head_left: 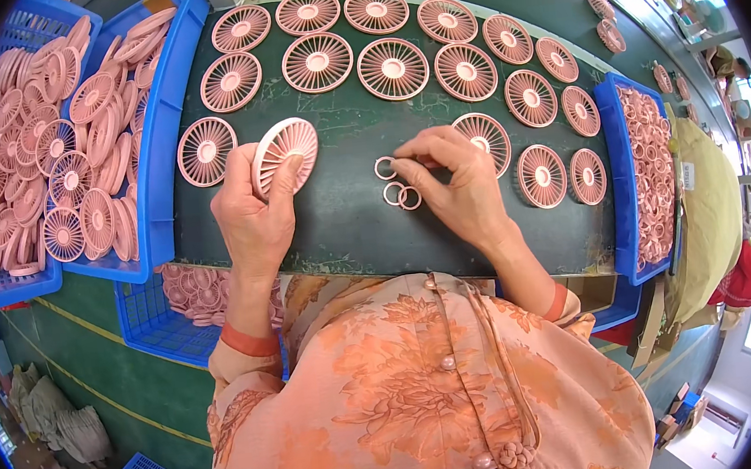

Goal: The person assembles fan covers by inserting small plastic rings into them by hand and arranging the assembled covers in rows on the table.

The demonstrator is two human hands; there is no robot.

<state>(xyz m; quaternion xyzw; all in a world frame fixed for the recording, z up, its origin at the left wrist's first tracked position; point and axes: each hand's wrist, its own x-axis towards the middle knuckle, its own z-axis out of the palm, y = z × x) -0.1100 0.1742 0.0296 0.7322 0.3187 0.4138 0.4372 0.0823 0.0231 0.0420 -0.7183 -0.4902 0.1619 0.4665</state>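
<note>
A pink round fan grille with radial spokes [293,143] is tilted up in my left hand [249,215], the thumb across its spokes and the fingers behind its rim. Over the dark green worktable [348,228], my right hand [464,188] pinches a small pink ring [377,170] between thumb and fingertips. Two more rings [387,199] lie overlapping on the table just below that one. Around my hands, several similar grilles [391,69] lie flat in rows. One of them [484,136] sits partly hidden behind my right hand.
Blue crates heaped with pink grilles [72,182] stand at the left, and another crate [153,315] sits lower, under the table edge. A blue bin [624,211] full of pink rings is at the table's right end. Farther right, a person in red [737,281] is visible.
</note>
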